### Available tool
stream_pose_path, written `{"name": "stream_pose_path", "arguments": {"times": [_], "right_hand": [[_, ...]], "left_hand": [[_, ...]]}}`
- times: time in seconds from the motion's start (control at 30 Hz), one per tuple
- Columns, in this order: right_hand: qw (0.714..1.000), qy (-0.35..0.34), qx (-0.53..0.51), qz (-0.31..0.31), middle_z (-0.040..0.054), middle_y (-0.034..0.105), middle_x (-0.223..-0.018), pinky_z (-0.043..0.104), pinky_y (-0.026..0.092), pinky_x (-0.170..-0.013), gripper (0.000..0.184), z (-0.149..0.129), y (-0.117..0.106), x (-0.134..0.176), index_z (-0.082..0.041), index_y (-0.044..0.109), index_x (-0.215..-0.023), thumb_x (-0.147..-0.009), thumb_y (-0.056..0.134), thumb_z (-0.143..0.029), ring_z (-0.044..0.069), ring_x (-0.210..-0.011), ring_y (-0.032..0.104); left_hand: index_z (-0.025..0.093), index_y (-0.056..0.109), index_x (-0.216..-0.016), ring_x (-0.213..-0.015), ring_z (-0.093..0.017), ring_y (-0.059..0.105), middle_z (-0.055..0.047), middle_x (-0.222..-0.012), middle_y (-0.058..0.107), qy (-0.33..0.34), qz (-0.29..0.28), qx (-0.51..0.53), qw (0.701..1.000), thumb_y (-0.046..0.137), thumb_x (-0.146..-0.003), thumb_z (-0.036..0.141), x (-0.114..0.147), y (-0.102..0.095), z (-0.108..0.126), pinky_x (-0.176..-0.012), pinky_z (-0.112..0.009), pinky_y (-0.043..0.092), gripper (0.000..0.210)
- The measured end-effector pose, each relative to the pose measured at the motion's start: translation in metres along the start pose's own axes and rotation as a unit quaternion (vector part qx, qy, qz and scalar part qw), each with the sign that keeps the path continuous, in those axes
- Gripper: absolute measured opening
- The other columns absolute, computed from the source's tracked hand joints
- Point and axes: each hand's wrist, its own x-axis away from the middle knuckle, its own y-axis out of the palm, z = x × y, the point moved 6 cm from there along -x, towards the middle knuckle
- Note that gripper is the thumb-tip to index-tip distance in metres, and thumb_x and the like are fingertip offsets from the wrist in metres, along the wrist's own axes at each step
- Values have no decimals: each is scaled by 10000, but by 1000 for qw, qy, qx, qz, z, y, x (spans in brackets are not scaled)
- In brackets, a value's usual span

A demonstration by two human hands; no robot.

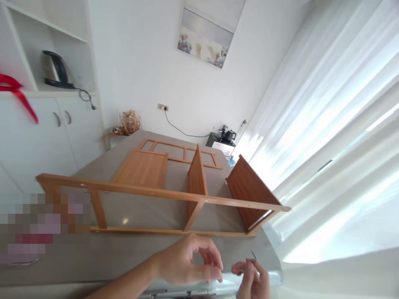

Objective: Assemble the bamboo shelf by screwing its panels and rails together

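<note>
Near the table's front edge, my left hand [191, 261] is curled with thumb and fingertips brought together; anything in the pinch is too small to make out. To its right, the fingers of my right hand [256, 282] close on a thin, dark hex key [254, 256], whose bent end points up. Just beyond both hands, a wooden shelf frame [149, 192] lies on the table, its long rails running left to right. An upright middle board [196, 174] and a right-hand board [249, 187] join it. Neither hand touches the frame.
Behind the frame, a flat wooden panel [143, 168] and a ladder-like wooden frame [177, 151] lie on the grey table [131, 253]. White curtains [336, 137] hang at the right. A kettle [56, 69] stands in the left cabinet. A pixelated patch covers the lower left.
</note>
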Motion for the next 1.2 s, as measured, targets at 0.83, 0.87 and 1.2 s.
{"name": "stream_pose_path", "arguments": {"times": [0.83, 0.87, 1.2], "right_hand": [[975, 151, 8, -162, 59, 716, -901, 306, 554, -735, 343, 66, -53, -59, -217, 609, -921, -923, 564, -558, 198, -827, 691], [975, 147, 11, -164, 52, 713, -889, 306, 553, -753, 330, 69, -53, -62, -215, 627, -921, -923, 572, -540, 196, -825, 689], [973, 148, -36, -173, 81, 750, -936, 345, 577, -812, 336, 95, -46, -90, -193, 707, -988, -885, 631, -504, 222, -844, 718]], "left_hand": [[138, 709, -894, -816, -163, 680, -56, -865, 742, -92, 61, -93, 990, 717, -811, 384, -157, 52, -148, -773, -281, 546, 259], [140, 711, -898, -819, -162, 682, -55, -873, 744, -92, 58, -102, 989, 712, -815, 376, -162, 53, -150, -787, -281, 544, 250], [199, 746, -897, -834, -153, 682, -6, -902, 758, -81, 43, -228, 969, 665, -850, 334, -183, 55, -138, -772, -248, 508, 164]]}}
